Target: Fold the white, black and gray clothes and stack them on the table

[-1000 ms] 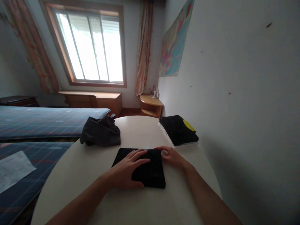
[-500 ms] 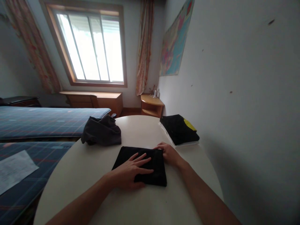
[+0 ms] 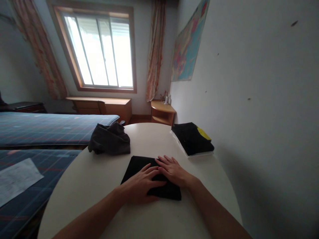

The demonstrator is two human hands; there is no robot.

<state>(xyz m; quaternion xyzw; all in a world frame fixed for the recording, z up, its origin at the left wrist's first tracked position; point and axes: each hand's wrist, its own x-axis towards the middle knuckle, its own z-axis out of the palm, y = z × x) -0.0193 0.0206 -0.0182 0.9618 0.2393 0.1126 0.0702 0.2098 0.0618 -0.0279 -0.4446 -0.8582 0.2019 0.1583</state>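
A black folded garment (image 3: 165, 192) lies flat on the white round table (image 3: 149, 139), its exact kind not shown. Across its left and middle part rests my left hand (image 3: 143, 184), fingers stretched out over the cloth. My right hand (image 3: 173, 171) lies flat on the upper right part, fingers extended, with its fingertips close to those of the left. Both hands press on top of the garment and hide much of it.
A crumpled dark grey cloth (image 3: 109, 138) lies at the table's far left. At the far right sits a folded stack of black clothes (image 3: 190, 137) with a yellow patch and a white layer beneath. Plaid mattresses (image 3: 62, 127) stand left; a wall (image 3: 261, 132) rises right.
My right hand has moved from the garment's upper right edge onto its top, its fingers now laid flat beside the left hand. The left hand stays on the cloth.
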